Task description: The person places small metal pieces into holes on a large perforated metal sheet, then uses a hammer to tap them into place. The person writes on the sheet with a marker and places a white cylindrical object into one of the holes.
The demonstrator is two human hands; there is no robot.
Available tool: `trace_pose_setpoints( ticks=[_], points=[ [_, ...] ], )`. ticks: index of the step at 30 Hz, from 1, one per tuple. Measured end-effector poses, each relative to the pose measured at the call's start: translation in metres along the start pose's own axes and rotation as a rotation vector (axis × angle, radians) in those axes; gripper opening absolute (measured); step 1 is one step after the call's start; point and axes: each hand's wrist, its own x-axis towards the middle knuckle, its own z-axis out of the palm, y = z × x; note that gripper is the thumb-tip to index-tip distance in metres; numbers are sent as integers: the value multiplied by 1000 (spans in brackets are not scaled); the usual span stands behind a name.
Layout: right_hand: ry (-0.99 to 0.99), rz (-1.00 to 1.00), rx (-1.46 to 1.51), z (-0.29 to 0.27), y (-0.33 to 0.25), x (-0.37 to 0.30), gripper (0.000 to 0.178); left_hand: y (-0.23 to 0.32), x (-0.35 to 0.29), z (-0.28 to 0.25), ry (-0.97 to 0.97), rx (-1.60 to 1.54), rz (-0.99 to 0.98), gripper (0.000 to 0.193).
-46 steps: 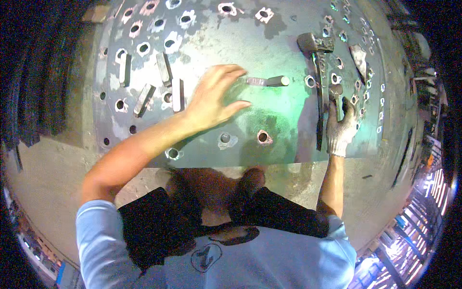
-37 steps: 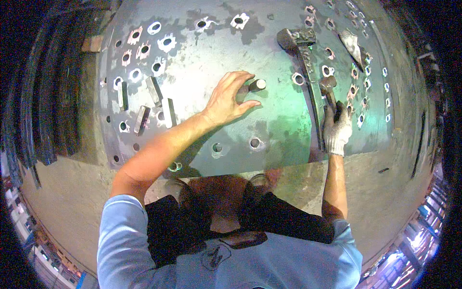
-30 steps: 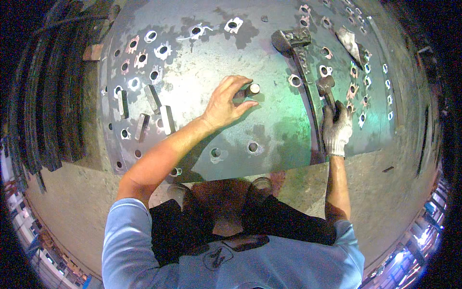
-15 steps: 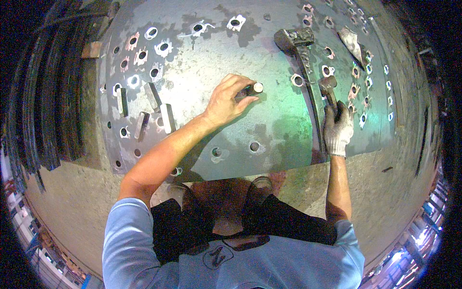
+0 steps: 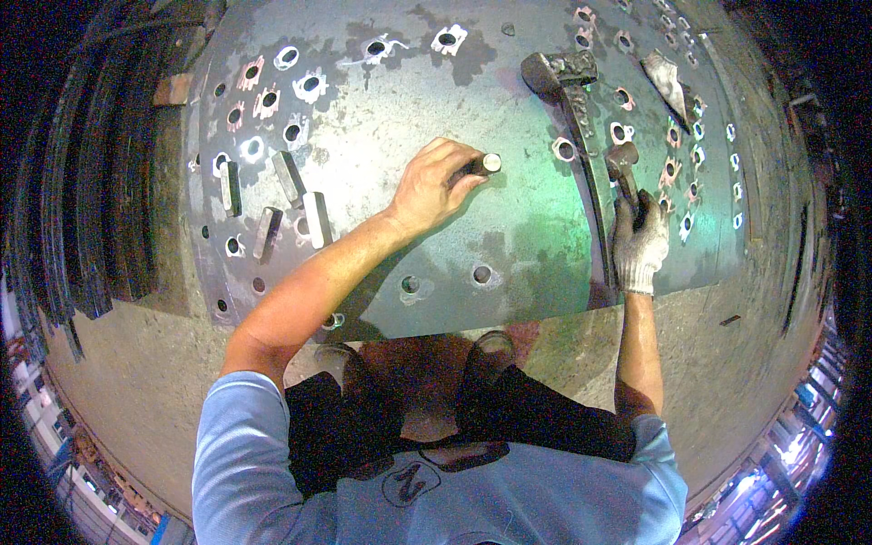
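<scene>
On my feed, the bare left hand [image 5: 434, 186] pinches a short dark rod [image 5: 491, 163] over the middle of the steel plate [image 5: 363, 127], pale end facing up at my camera, long axis strongly foreshortened; the gloved right hand [image 5: 639, 241] grips a hammer [image 5: 622, 156], head pointing away.

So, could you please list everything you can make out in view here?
Metal plate: one, grey, centre
Holes: many, dark, across the plate
Loose bars: four, grey, plate's left
Short piece: one, dark, pale end, left hand
Small hammer: one, brownish, right hand
Large hammer: one, dark, plate's right
Pointed piece: one, silvery, plate's upper right
Long stock: several, dark, far left
Block: one, brown, beside long stock
Shirt: one, blue, bottom
Trousers: one pair, black, lower centre
Left hand: one, bare, centre
Right hand: one, gloved white, right
</scene>
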Motion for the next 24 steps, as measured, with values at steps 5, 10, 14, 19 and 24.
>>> trace_pose_setpoints(
  ticks=[5,10,14,19,24],
  points=[
    [2,-12,-13,1,3,0,40,0,1,0,-12,14,0,30],
    [36,-48,-37,-3,-1,2,40,0,0,1,-14,12,-5,31],
    [29,-112,132,-16,-51,17,44,-1,-3,-1,-11,38,5,31],
    [-232,-151,-170,-4,-128,67,50,-2,-4,-2,-6,34,23,31],
    [-285,-187,-313,43,-112,99,35,-3,-2,5,23,5,34,28]
  ],
)
